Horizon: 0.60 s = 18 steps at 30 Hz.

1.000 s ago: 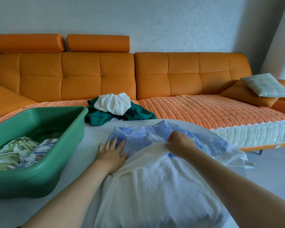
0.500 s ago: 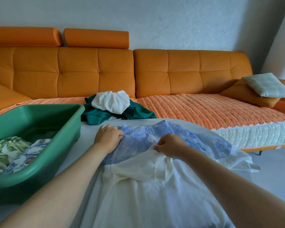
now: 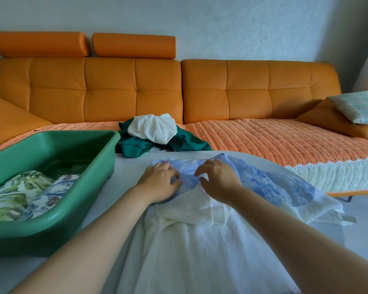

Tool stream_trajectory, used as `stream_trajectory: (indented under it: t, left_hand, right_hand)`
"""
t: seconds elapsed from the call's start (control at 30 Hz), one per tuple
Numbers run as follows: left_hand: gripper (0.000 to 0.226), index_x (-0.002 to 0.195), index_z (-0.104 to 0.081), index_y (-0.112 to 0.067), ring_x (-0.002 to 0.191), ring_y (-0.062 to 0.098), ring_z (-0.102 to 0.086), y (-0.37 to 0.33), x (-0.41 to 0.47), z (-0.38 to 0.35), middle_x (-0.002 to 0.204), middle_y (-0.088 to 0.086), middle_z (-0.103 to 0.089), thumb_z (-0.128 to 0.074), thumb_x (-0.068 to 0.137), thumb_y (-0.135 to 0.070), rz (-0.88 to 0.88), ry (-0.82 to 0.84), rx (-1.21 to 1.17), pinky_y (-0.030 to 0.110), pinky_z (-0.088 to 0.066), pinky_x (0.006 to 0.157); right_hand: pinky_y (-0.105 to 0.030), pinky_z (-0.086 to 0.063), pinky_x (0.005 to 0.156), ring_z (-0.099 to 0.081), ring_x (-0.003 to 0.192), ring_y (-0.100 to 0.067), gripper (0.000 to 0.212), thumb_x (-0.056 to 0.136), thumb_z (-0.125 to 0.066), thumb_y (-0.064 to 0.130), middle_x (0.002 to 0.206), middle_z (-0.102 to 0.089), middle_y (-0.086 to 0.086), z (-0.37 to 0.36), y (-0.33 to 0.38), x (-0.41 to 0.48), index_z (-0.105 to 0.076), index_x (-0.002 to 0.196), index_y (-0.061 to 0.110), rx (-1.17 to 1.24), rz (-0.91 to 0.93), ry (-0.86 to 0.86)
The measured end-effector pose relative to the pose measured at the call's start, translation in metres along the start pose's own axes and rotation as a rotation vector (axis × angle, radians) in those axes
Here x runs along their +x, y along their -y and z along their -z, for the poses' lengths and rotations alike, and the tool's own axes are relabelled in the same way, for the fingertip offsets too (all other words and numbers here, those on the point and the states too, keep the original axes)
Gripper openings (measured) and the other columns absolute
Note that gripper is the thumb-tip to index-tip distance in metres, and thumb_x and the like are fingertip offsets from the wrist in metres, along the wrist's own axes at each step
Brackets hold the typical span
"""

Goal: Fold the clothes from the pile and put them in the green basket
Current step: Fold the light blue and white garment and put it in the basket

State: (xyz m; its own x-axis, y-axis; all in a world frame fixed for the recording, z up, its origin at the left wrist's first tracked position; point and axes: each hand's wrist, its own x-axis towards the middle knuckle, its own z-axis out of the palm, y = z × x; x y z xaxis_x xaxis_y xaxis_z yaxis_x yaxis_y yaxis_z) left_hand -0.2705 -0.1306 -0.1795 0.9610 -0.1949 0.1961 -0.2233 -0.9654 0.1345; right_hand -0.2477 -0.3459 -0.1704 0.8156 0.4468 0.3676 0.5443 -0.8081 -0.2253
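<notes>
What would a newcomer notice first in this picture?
The long orange sofa fills the background. In the middle, the left hand and the right hand grip the blue lace end of a white garment spread on the table. At left stands the green basket with folded printed clothes inside; a green and white clothes pile lies on the sofa behind.

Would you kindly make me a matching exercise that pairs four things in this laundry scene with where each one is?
Things:
1. basket
2. dress
3. pillow
4. floral clothes

Places:
A. right end of the sofa
B. inside the basket
C. gripped by the left hand and right hand
D. left side of the table

Pairs: 1-D, 2-C, 3-A, 4-B
</notes>
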Motion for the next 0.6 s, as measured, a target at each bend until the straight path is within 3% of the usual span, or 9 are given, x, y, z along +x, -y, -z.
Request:
stream_trajectory:
  t: [0.07, 0.1, 0.13, 0.2, 0.3, 0.4, 0.47, 0.5, 0.6]
  left_hand:
    - [0.066, 0.151, -0.032, -0.042, 0.151, 0.021, -0.014, 0.0, -0.016, -0.004, 0.164, -0.006, -0.019, -0.036, 0.093, -0.072, 0.124, 0.314, 0.045, 0.043, -0.014, 0.119]
    - [0.077, 0.157, -0.014, -0.044, 0.154, 0.021, 0.001, 0.003, -0.025, -0.006, 0.167, -0.007, 0.0, -0.031, 0.089, -0.079, 0.168, 0.412, 0.067, 0.046, -0.006, 0.122]
    - [0.084, 0.157, -0.002, -0.045, 0.153, 0.021, 0.011, 0.007, -0.034, -0.008, 0.166, -0.008, 0.012, -0.029, 0.087, -0.082, 0.204, 0.462, 0.074, 0.048, -0.001, 0.122]
    - [0.086, 0.157, 0.005, -0.042, 0.153, 0.021, 0.015, 0.011, -0.047, -0.006, 0.165, -0.005, 0.019, -0.027, 0.088, -0.082, 0.26, 0.463, 0.072, 0.051, 0.002, 0.122]
    - [0.068, 0.157, -0.021, -0.034, 0.154, 0.022, 0.002, 0.003, -0.057, 0.001, 0.168, 0.0, 0.004, -0.029, 0.097, -0.065, 0.174, 0.287, 0.166, 0.048, -0.007, 0.121]
    - [0.072, 0.137, -0.053, -0.029, 0.139, 0.017, -0.036, -0.014, -0.069, 0.01, 0.15, -0.007, -0.039, -0.025, 0.082, -0.068, -0.066, 0.113, 0.094, 0.035, -0.029, 0.109]
    - [0.084, 0.142, -0.047, -0.031, 0.131, 0.013, -0.042, -0.024, -0.08, 0.013, 0.144, -0.012, -0.043, -0.033, 0.074, -0.078, -0.132, 0.172, 0.021, 0.033, -0.035, 0.107]
    - [0.081, 0.145, -0.042, -0.032, 0.131, 0.013, -0.042, -0.026, -0.085, 0.012, 0.146, -0.012, -0.042, -0.043, 0.076, -0.074, -0.157, 0.182, 0.035, 0.033, -0.037, 0.107]
    - [0.066, 0.149, -0.035, -0.031, 0.135, 0.013, -0.042, -0.022, -0.092, 0.01, 0.151, -0.012, -0.038, -0.056, 0.087, -0.026, -0.167, 0.122, -0.021, 0.031, -0.04, 0.105]
  right_hand:
    - [-0.038, -0.04, 0.103, -0.051, 0.128, -0.022, 0.034, 0.099, -0.047, 0.038, 0.136, -0.057, 0.004, -0.005, 0.004, -0.006, -0.062, 0.13, 0.035, -0.037, 0.006, 0.251]
    - [-0.042, -0.035, 0.109, -0.042, 0.137, -0.021, 0.042, 0.101, -0.04, 0.044, 0.148, -0.047, 0.004, -0.008, 0.005, -0.011, -0.051, 0.141, 0.037, -0.119, 0.007, 0.385]
    - [-0.046, -0.03, 0.113, -0.032, 0.145, -0.02, 0.048, 0.103, -0.032, 0.049, 0.157, -0.036, 0.005, -0.011, 0.005, -0.015, -0.038, 0.15, 0.038, -0.197, 0.011, 0.474]
    - [-0.051, -0.018, 0.119, -0.015, 0.152, -0.022, 0.053, 0.105, -0.023, 0.051, 0.164, -0.02, 0.001, -0.013, 0.007, -0.022, -0.024, 0.156, 0.038, -0.267, 0.006, 0.504]
    - [-0.053, -0.005, 0.122, -0.002, 0.154, -0.026, 0.052, 0.105, -0.027, 0.049, 0.166, -0.012, -0.007, -0.008, 0.015, -0.025, -0.027, 0.155, 0.035, -0.287, -0.014, 0.431]
    - [-0.044, -0.018, 0.119, -0.02, 0.148, -0.027, 0.048, 0.1, -0.044, 0.044, 0.159, -0.028, -0.005, 0.001, 0.02, -0.03, -0.043, 0.146, 0.032, -0.221, 0.071, 0.268]
    - [-0.037, -0.036, 0.104, -0.044, 0.127, -0.024, 0.035, 0.092, -0.053, 0.033, 0.136, -0.048, -0.001, 0.009, 0.022, -0.033, -0.056, 0.127, 0.029, -0.137, 0.123, 0.152]
    - [-0.034, -0.042, 0.091, -0.051, 0.114, -0.023, 0.026, 0.088, -0.054, 0.025, 0.121, -0.053, 0.002, 0.015, 0.023, -0.034, -0.058, 0.114, 0.027, -0.088, 0.105, 0.134]
    - [-0.027, -0.037, 0.059, -0.056, 0.084, -0.022, 0.01, 0.085, -0.049, 0.016, 0.087, -0.053, 0.008, 0.028, 0.018, -0.036, -0.05, 0.086, 0.027, -0.067, -0.068, 0.214]
